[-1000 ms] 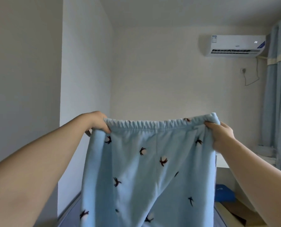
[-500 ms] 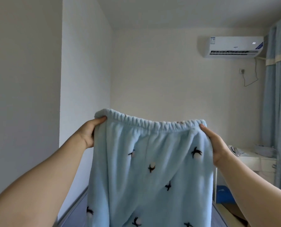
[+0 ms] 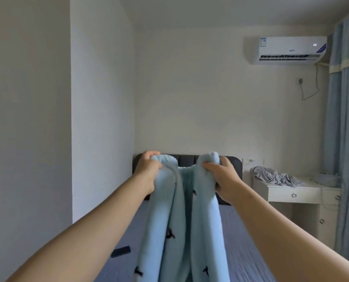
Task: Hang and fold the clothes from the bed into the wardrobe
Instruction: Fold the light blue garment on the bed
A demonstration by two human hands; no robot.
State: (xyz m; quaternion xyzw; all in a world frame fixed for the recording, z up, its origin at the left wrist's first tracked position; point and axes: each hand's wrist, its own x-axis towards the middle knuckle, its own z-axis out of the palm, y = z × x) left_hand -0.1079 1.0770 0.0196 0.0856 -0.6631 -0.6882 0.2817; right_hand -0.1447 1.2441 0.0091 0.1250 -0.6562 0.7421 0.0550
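Observation:
Light blue fleece trousers with small dark prints hang in front of me over the bed. My left hand grips the left end of the elastic waistband. My right hand grips the right end. The two hands are close together, so the waistband sags in a fold between them and the legs hang side by side. The lower part of the trousers runs out of the frame. No wardrobe shows in this view.
The bed has a blue sheet and a dark padded headboard. A black phone lies on the sheet at left. A white dresser with crumpled grey cloth stands at right, beside blue curtains. A white wall juts out at left.
My hands have come down and much closer together, folding the trousers lengthwise from a spread waistband. My view has tilted down, so the bed and headboard now show.

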